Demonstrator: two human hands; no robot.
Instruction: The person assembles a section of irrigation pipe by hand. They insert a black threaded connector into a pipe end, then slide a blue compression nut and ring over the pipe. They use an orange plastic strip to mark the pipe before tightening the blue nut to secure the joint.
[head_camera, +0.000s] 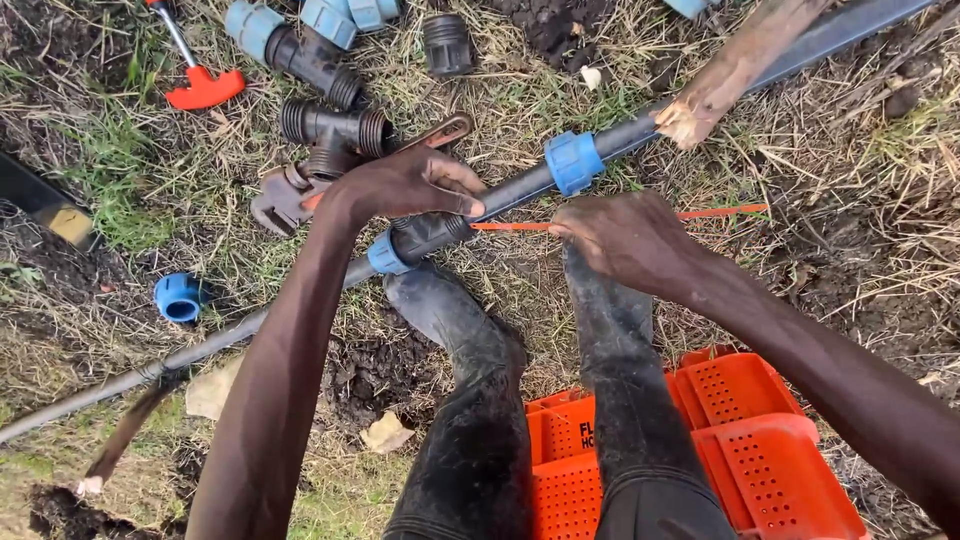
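A long black pipe runs diagonally across the grass. My left hand grips it just above a black coupling fitting with a blue end ring. A loose blue nut sits on the pipe further up. My right hand pinches a thin orange-red strip that stretches from the fitting out to the right. My two black rubber boots stand below the pipe.
An orange perforated crate is under my legs. Black tee fittings, blue-capped couplings, a rusty pipe wrench, a red-handled tool, a loose blue cap and a wooden stick lie on the grass and mud.
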